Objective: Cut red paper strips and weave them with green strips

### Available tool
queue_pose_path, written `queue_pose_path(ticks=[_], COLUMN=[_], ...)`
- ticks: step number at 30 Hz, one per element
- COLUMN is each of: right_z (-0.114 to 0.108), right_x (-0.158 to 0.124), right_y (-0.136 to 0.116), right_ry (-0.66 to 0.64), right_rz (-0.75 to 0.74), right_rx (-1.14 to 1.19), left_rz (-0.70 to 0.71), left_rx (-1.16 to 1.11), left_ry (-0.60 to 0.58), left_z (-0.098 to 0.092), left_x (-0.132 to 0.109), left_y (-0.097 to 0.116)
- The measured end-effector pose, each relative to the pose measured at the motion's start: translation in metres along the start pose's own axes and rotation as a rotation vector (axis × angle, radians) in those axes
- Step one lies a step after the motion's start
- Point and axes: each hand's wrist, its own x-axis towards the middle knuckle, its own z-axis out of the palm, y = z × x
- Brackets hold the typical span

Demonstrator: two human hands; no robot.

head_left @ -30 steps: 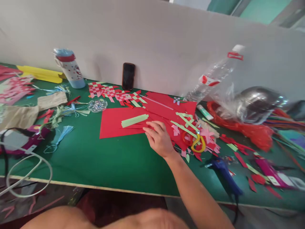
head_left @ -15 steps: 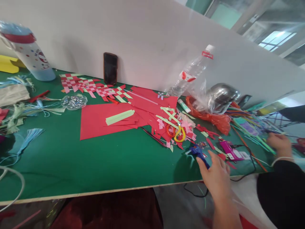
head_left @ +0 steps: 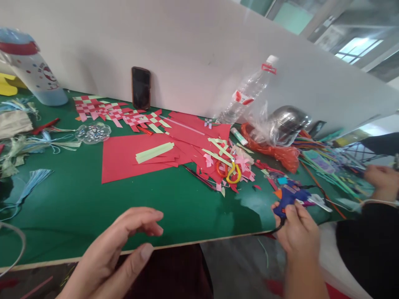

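My right hand [head_left: 296,228] is closed round the handle of a blue glue gun [head_left: 288,196] at the near right edge of the green table [head_left: 77,207]. Its black cord trails off the edge. My left hand [head_left: 118,249] hovers open over the table's near edge, fingers loosely spread, holding nothing. A sheet of red paper [head_left: 124,160] with a pale green strip [head_left: 155,152] lies in the middle, beside a pile of red, pink and green scraps and red-and-yellow scissors [head_left: 230,171].
A phone [head_left: 141,88] leans on the white board behind. A plastic bottle [head_left: 246,97], steel bowl [head_left: 288,122], red bag, woven paper mats [head_left: 109,112] and a flask [head_left: 34,68] stand around. Another person's hand [head_left: 380,178] and dark sleeve are at the right.
My right hand left the red paper, went to the right and picked up the blue glue gun. My left hand came into view over the near edge. The view swung right.
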Motion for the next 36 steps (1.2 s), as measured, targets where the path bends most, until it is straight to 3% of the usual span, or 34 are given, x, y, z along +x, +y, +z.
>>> queue_pose_path(ticks=[3,7,16,22,29,36], right_z=[0.004,0.011,0.024,0.032,0.039,0.042], right_x=[-0.001,-0.006,-0.016,-0.023,-0.033,-0.03], right_y=[-0.01,-0.019,-0.026,-0.033,-0.045,-0.045], right_ry=[-0.094,-0.188,-0.285,-0.303,-0.306,-0.257], right_rz=[0.147,0.294,0.458,0.421,0.263,0.17], right_rx=[0.314,0.558,0.67,0.616,0.493,0.428], left_rz=[0.007,0.022,0.027,0.007,0.016,0.087], left_rx=[0.047,0.09,0.199,0.235,0.275,0.307], left_ry=[0.118,0.148,0.132,0.123,0.091,0.084], left_z=[0.002,0.005,0.008,0.016,0.022,0.022], left_x=[0.004,0.006,0.005,0.005,0.002,0.005], left_y=[-0.01,-0.023,-0.045,-0.056,-0.067,-0.066])
